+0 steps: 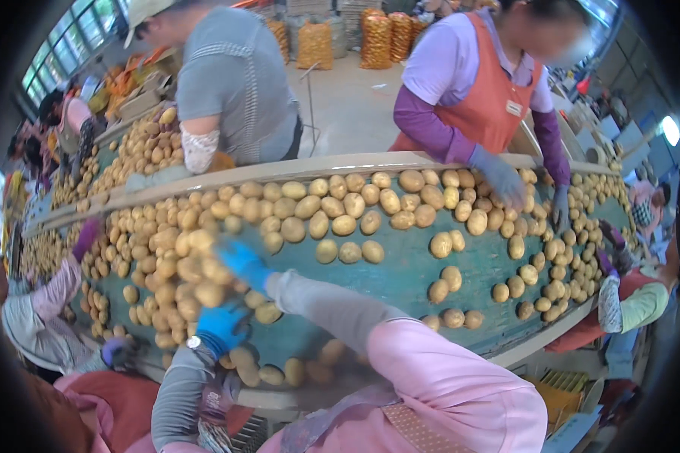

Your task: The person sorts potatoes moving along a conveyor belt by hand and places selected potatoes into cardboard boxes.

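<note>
A thick heap of potatoes (173, 266) lies on a green conveyor belt (396, 283) in front of me. My right hand (243, 263), in a blue glove and blurred, is against the right side of this heap. Nearer to me, my left hand (224, 327), also blue-gloved, is at the heap's lower edge, with a wristwatch (193, 342) at its wrist. Neither hand's grip can be made out, as blur and potatoes obscure the fingers. Several potatoes (266, 374) lie along the belt's near side, just right of my left hand.
A pale rail (340, 165) borders the belt's far side. Across it, a person in a red apron (496, 85) reaches grey gloves (501, 178) among potatoes; another person (232, 85) faces a second belt. Co-workers' arms (59, 283) reach in from the left. Filled mesh sacks (377, 42) stand behind.
</note>
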A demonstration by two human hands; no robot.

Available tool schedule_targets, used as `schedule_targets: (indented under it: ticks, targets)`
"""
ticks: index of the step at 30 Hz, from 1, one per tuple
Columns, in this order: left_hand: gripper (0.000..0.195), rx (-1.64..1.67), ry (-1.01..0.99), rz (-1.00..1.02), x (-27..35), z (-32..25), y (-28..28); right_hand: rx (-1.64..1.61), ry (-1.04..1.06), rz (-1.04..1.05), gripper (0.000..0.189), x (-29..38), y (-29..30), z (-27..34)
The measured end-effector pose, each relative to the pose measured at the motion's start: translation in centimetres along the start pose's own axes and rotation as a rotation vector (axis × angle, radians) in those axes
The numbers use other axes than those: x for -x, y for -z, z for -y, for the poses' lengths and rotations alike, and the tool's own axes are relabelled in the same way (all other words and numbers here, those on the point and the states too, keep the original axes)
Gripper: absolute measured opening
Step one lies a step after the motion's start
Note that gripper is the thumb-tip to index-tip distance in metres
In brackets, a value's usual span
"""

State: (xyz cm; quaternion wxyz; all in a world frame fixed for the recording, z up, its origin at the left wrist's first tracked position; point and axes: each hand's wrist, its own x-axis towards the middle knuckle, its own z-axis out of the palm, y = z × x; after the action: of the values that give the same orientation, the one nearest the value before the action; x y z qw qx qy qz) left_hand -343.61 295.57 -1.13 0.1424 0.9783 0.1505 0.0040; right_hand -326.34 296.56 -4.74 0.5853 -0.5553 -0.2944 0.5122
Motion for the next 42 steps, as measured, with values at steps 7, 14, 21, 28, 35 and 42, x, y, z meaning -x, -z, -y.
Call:
schedule_targets:
  ticks: [7,14,21,28,35,42]
  targets:
    - [0.036,-0.247,1.001,0.106,3.7,13.4,2.1,0.615,0.485,-0.011,0.046,7.3,11.9,8.8]
    - [0.031,0.079,0.252,-0.317,-9.2,-9.9,3.6,1.470,0.099,-0.715,0.052,21.5,28.1,3.6]
    - [0.050,0.092,-0.307,-0.162,-6.9,-22.1,-5.1,1.091,0.642,-0.427,0.034,30.9,29.1,3.9]
    - [0.049,0.139,0.321,-0.402,-4.4,-18.7,-8.1,1.525,0.092,-1.031,0.047,37.1,41.3,3.4]
    - [0.051,0.210,-0.219,-0.334,-10.3,-32.5,-8.8,1.157,0.114,-0.021,0.029,34.7,29.3,3.1]
    - [0.049,0.258,0.460,-0.224,-7.2,-18.6,-8.8,0.754,0.394,-1.000,0.028,39.1,45.0,6.4]
